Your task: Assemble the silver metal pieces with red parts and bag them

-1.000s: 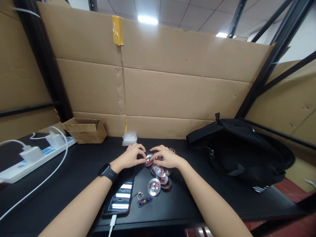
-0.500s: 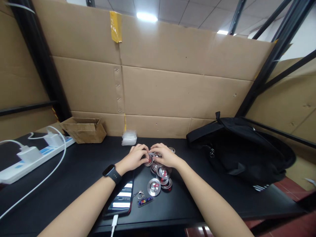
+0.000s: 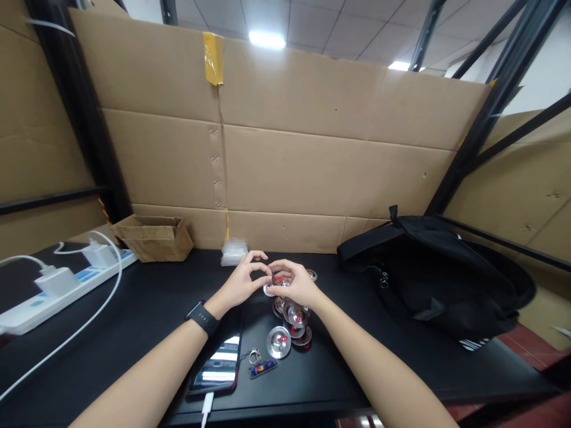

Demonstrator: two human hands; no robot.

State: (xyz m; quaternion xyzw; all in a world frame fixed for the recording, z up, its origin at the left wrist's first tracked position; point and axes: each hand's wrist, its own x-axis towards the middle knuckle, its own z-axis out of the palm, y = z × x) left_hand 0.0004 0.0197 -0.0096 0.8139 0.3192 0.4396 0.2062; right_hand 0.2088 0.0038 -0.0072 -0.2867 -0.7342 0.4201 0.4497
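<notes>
Several round silver metal discs with red marks lie in an overlapping pile [image 3: 296, 315] on the black table. One disc [image 3: 279, 342] rests at the near end of the pile. Above its far end my left hand [image 3: 245, 278] and my right hand [image 3: 294, 282] meet at the fingertips, pinching a small silver disc [image 3: 268, 289] between them. My fingers partly cover that disc. A dark watch is on my left wrist.
A phone [image 3: 218, 362] with a white cable and a keyring with a colourful tag [image 3: 263, 368] lie nearby. Clear plastic bags [image 3: 234, 252], a cardboard box [image 3: 156, 241] and a power strip [image 3: 66, 291] are farther left. A black bag [image 3: 437, 273] sits right.
My left hand's fingers have lifted and spread slightly, while thumb and index stay at the disc. The held disc now appears tilted more edge-on. The view has shifted slightly.
</notes>
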